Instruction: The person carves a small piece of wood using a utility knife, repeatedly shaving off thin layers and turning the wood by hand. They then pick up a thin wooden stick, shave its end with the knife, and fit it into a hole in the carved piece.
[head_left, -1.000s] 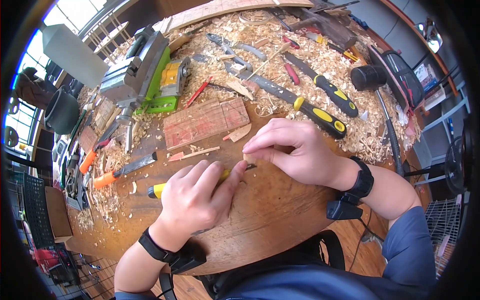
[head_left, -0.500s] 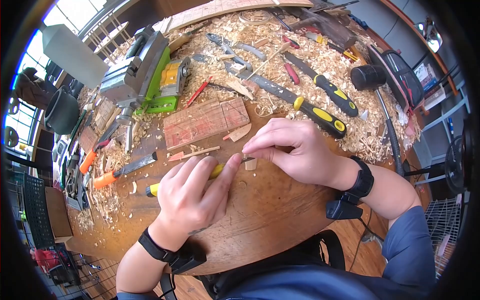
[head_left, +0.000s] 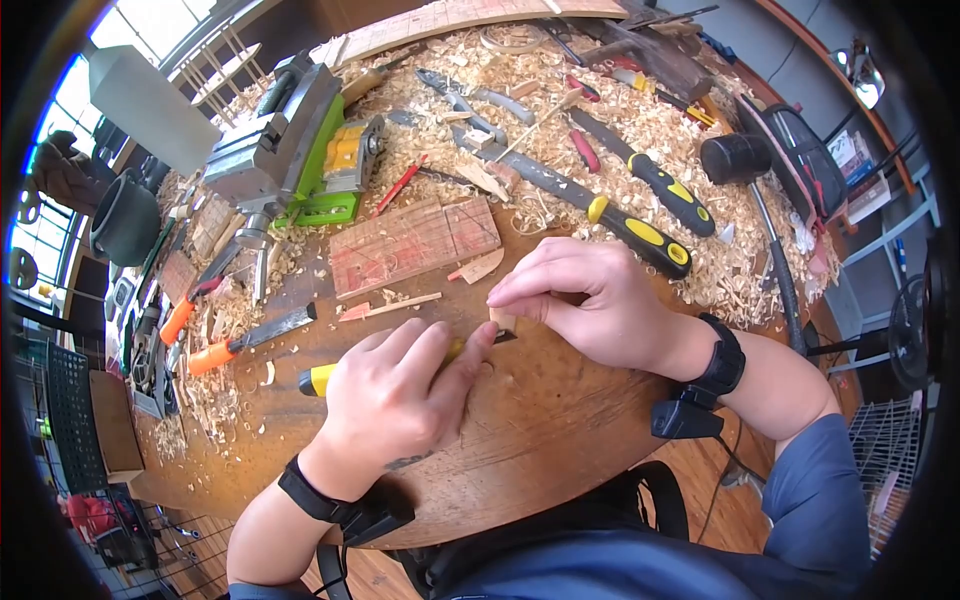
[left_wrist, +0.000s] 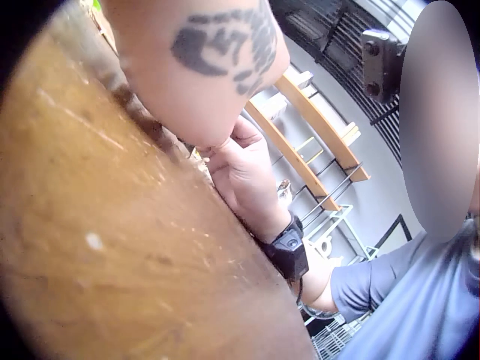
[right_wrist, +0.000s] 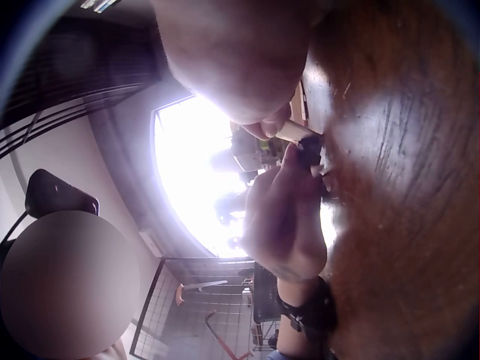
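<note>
My left hand point(head_left: 400, 390) grips a yellow and black utility knife point(head_left: 318, 380), whose butt end sticks out to the left. Past the left thumb, the dark blade point(head_left: 506, 337) lies at the lower end of a small pale wood piece point(head_left: 503, 319). My right hand point(head_left: 588, 300) pinches that piece from above between thumb and fingertips, close over the table. In the right wrist view the wood piece point(right_wrist: 297, 131) shows between both hands, with the left thumb right beside it. The left wrist view mostly hides the knife behind the forearm.
Beyond the hands lie a reddish scored board point(head_left: 400, 250), a thin stick point(head_left: 400, 305) and a wood offcut point(head_left: 478, 267). An orange-handled chisel point(head_left: 250, 340) lies left, near a vise point(head_left: 265, 150). Yellow-black handled rasps point(head_left: 640, 235), a mallet point(head_left: 738, 158) and heaped shavings point(head_left: 530, 100) cover the back.
Half a second ago the left hand and knife sat slightly farther up and left, with the wood's end showing below the blade. Now they are back lower right. The right hand has barely moved.
</note>
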